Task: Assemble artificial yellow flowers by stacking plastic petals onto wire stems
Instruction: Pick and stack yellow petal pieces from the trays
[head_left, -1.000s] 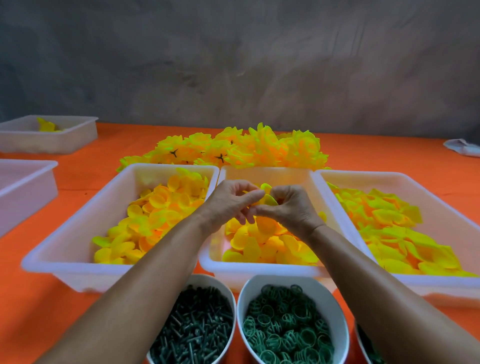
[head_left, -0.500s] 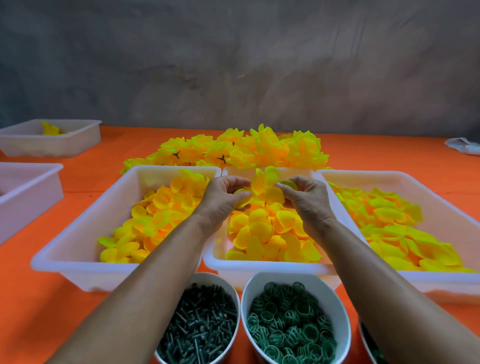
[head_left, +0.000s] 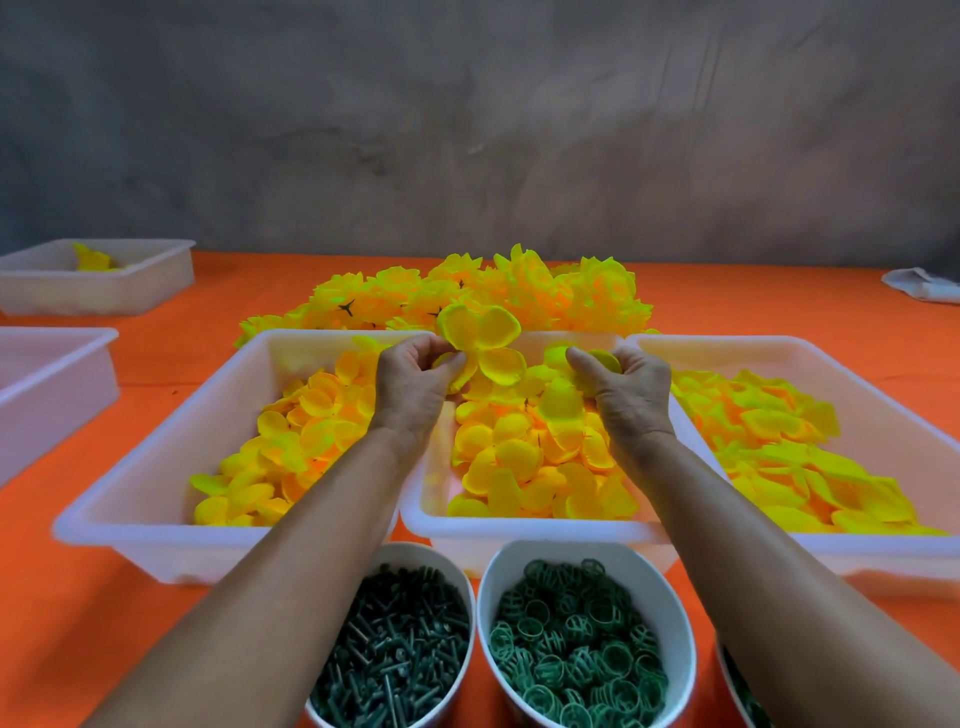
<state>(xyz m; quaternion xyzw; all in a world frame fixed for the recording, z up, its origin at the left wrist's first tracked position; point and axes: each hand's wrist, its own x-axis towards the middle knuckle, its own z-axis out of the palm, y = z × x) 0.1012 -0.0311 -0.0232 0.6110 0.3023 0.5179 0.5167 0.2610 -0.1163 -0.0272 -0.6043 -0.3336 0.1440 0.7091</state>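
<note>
Left hand (head_left: 415, 382) up over the middle white plastic tray (head_left: 524, 530), thumb and fingers pinched on a yellow plastic petal piece with round lobes (head_left: 480, 343). Petal piece held up above the tray's far end, lobes fanned out past the fingertips. Right hand (head_left: 623, 389) just beside, over the same tray, fingers curled round a small yellow plastic petal (head_left: 605, 358). Hands a little apart, not touching.

Middle tray full of loose yellow and orange round petals (head_left: 524, 457). Left white plastic tray (head_left: 150, 530) touching its side, also with a heap of yellow petals (head_left: 291, 441). Right white plastic tray (head_left: 883, 561) on the other side, holding more greenish-yellow petals (head_left: 779, 441).

Behind the trays, a pile of finished yellow flowers (head_left: 519, 296) on the orange table cover (head_left: 62, 623).

Close to the body, a white round cup of dark green plastic stem pins (head_left: 400, 649), and next to it a white round cup of green plastic rings (head_left: 576, 649). Edge of a third cup (head_left: 737, 686) at the right, mostly hidden by the arm.

Far left, two more white trays: one near (head_left: 52, 384), one farther back (head_left: 104, 280) with a bit of yellow inside. Far right, a small white crumpled thing (head_left: 922, 285), too blurry to name. Grey wall (head_left: 467, 130) behind.
</note>
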